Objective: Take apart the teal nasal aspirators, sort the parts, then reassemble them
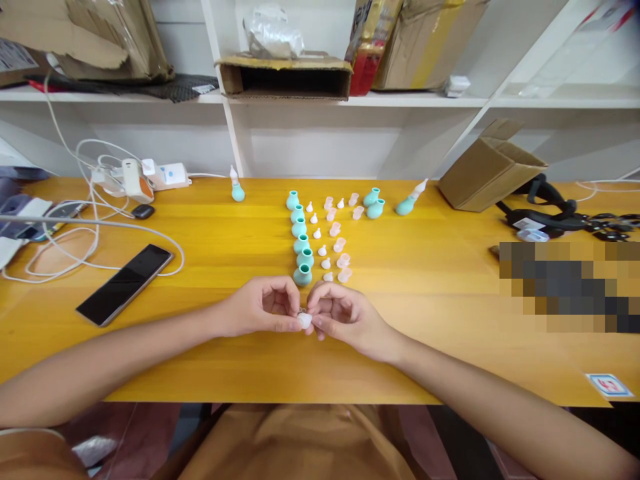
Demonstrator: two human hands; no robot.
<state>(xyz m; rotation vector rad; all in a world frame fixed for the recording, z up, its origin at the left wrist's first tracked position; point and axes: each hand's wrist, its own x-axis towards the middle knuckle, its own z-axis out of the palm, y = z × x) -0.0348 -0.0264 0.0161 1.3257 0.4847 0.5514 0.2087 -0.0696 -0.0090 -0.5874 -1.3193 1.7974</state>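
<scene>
Low over the table near its front edge, my left hand and my right hand meet fingertip to fingertip. Both pinch one small white nozzle piece, whose exact shape the fingers partly hide. Just beyond them a column of teal rubber bulbs runs away from me, open mouths upward. Beside it stand a column of small white tips and one of translucent pinkish cups. Two more teal bulbs lie tilted farther right. Assembled bulb aspirators stand at the back left and lean at the back right.
On the left lie a phone, white cables and a power strip. An open cardboard box and black straps occupy the right. White shelving with cartons rises behind the wooden table.
</scene>
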